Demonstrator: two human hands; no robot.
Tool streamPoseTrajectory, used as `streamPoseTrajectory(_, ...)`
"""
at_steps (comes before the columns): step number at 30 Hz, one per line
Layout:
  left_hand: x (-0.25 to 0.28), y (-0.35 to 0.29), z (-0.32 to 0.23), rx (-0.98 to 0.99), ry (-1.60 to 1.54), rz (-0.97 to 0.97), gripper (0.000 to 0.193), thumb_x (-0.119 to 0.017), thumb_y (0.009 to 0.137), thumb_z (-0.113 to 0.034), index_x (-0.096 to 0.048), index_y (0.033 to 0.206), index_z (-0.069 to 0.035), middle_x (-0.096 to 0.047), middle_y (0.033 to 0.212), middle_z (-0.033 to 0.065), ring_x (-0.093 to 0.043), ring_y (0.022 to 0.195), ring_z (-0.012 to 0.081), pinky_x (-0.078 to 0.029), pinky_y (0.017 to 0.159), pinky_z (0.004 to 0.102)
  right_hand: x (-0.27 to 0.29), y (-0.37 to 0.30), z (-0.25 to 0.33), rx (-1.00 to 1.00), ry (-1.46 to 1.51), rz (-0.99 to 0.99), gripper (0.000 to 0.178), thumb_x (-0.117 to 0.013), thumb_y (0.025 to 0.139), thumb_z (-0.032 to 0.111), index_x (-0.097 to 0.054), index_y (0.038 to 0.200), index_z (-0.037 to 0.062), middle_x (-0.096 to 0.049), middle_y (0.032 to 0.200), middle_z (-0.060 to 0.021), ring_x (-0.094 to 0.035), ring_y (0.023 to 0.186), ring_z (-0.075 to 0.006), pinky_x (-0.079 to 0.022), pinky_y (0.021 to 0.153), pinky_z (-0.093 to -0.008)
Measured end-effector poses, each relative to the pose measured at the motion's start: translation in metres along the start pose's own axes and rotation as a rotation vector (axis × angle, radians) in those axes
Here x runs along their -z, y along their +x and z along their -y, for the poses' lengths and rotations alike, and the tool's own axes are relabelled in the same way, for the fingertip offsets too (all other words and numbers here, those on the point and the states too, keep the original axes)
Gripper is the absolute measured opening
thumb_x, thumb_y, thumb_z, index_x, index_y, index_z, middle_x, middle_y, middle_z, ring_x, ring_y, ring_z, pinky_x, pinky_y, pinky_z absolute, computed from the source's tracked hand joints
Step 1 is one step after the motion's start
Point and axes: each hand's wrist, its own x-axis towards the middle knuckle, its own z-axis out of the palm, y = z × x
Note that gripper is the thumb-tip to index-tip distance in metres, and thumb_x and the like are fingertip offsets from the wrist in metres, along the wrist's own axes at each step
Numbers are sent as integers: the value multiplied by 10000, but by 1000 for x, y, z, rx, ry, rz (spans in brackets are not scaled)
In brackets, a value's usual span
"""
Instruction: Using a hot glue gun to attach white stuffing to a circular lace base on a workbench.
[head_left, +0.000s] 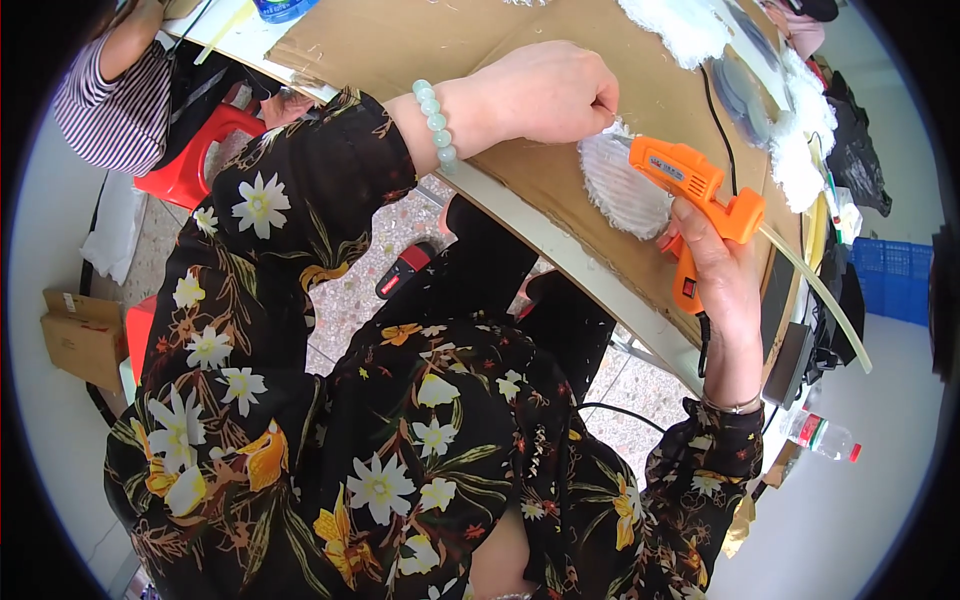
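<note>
My right hand (712, 265) is wrapped round an orange hot glue gun (690, 175), with a long pale glue stick (825, 300) sticking out of its back end. The gun's nozzle points left, at the upper edge of an oval white fluffy piece (622, 190) with a ribbed face. At that same edge, my left hand (560, 92) is closed, thumb and fingertips pinched on the piece; the fingers' undersides are hidden. The piece lies over brown cardboard (530, 180) that covers the table.
More white fluffy pieces (680, 30) and clear round discs (738, 95) lie at the far right. A black cable (716, 110) crosses the cardboard. A plastic bottle (822, 437) is by the right edge. At left, another person in a striped sleeve (115, 110) sits near a red stool (200, 150).
</note>
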Motion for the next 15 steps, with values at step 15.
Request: streamPoseTrajectory(15,-1,2,1,-6,6,9,148,-538,739,-141,-657,743,-53,-632,704,119,-601,704,295,-477,649,385,-4,2,4,-14,-41,43,229,-592,859,259,-542,879,37,-517,708,-2,-508,633,-102,-396,601,-250)
